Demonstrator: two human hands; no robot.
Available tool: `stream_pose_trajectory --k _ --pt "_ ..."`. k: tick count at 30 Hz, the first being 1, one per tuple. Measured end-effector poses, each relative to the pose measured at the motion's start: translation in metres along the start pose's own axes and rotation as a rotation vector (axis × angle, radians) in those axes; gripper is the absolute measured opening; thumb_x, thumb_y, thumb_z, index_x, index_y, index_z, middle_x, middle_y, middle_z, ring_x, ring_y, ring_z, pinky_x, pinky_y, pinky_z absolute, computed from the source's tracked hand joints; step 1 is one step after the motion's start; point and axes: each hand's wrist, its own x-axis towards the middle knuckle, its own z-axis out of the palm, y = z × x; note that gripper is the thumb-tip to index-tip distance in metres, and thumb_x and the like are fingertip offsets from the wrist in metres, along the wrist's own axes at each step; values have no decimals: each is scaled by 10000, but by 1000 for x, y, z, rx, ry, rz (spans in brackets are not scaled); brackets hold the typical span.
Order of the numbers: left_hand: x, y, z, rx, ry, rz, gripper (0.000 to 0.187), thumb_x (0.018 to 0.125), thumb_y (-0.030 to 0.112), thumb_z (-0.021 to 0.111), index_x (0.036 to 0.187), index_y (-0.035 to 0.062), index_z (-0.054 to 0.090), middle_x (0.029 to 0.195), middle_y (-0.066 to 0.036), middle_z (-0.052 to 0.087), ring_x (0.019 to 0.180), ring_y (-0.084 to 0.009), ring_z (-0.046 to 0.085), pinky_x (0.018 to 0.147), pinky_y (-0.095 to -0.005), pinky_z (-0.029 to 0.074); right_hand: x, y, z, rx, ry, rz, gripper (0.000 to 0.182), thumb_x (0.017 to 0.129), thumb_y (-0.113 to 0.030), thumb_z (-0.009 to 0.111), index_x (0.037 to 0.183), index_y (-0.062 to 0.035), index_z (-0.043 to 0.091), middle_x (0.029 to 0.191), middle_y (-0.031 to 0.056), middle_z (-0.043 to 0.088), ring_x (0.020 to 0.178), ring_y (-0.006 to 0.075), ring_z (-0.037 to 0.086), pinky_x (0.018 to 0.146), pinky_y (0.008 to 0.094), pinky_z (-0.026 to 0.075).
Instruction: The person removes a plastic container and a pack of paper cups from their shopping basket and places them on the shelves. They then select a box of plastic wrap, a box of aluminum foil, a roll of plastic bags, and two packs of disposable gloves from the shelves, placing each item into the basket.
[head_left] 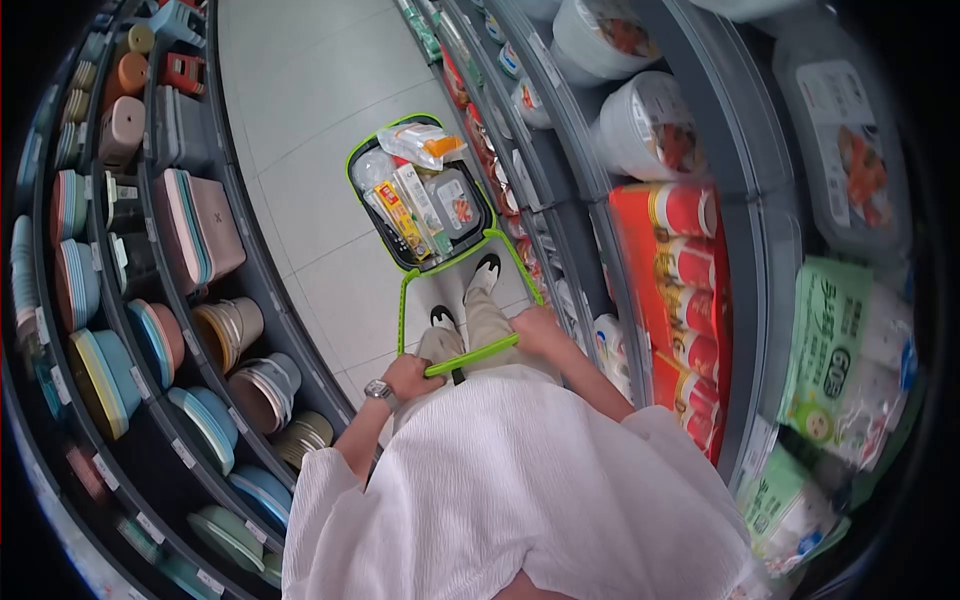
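Between stocked shelves on the left (pixel 262 250) and on the right (pixel 750 110), the left fingers (pixel 425 382) were closed round one end of the green handle (pixel 470 356), below a wristwatch (pixel 378 389). The right fingers (pixel 521 325) clasped the other end. The green-rimmed basket (pixel 352 180) sat ahead of two shoes (pixel 488 272) on the tiled floor (pixel 300 120). It held a white-and-orange packet (pixel 432 147), a yellow box (pixel 394 205) and a clear container (pixel 455 205) with a picture label. Bowls (pixel 118 370) and lidded bins (pixel 215 225) lined one side; red packs of cups (pixel 685 262) and white tubs (pixel 640 125) filled the other.
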Motion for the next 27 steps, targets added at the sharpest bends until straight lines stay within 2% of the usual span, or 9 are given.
stream_pose_trajectory --k 2,7,10,12,15,20,22,26,27 --pt "-25 7 -20 -9 -155 -79 579 823 589 660 830 12 714 685 -237 660 680 -405 673 679 -456 559 -6 -28 -11 81 -44 -39 318 727 -371 754 792 -62 721 727 197 681 767 401 693 774 497 543" --pt "27 -7 -81 -36 -131 -65 541 800 546 697 773 6 671 651 -220 642 650 -399 662 634 -460 532 42 -2 -73 224 49 -14 334 713 -362 781 795 -48 699 765 198 685 799 396 680 779 496 530" --pt "35 -30 -108 -157 98 -97 393 829 383 744 817 -1 659 735 -221 656 716 -405 665 665 -470 526 77 1 -84 299 200 -17 321 727 -325 792 825 -43 673 804 179 671 847 385 658 810 488 508" --pt "47 -48 -129 -201 465 -29 209 828 149 744 907 -6 628 859 -203 657 811 -399 652 709 -453 518 109 6 -102 308 392 -34 256 742 -234 784 857 -51 647 823 144 643 881 375 625 833 474 482" --pt "77 -82 -161 -156 690 -26 170 857 49 699 986 1 600 991 -194 674 852 -344 661 742 -406 518 176 22 -126 327 608 18 243 770 -141 756 951 -43 626 901 128 608 943 364 584 882 451 455" --pt "167 -136 -210 -293 999 -139 253 942 109 649 1159 7 571 989 -184 674 869 -317 673 758 -399 518 293 64 -133 362 863 153 378 822 -155 734 1129 -2 576 1085 183 591 1101 367 545 917 469 448" --pt "212 -161 -230 -359 1068 -173 270 927 38 607 1189 5 552 989 -210 648 934 -372 667 806 -427 523 331 89 -93 525 958 312 312 874 -185 707 1102 8 616 1061 178 666 1032 377 647 901 441 514" --pt "305 -243 -252 -374 1082 -98 298 916 2 561 1212 -14 536 1068 -249 633 1000 -396 645 860 -440 515 356 110 -26 611 596 642 313 846 -220 714 1021 31 647 894 157 679 872 341 678 776 416 540" --pt "323 -266 -255 -284 997 -189 325 900 18 567 1221 -21 533 1108 -263 622 1033 -411 630 894 -456 504 353 108 -4 887 447 756 296 855 -235 697 973 34 663 827 141 690 755 300 685 694 397 547"
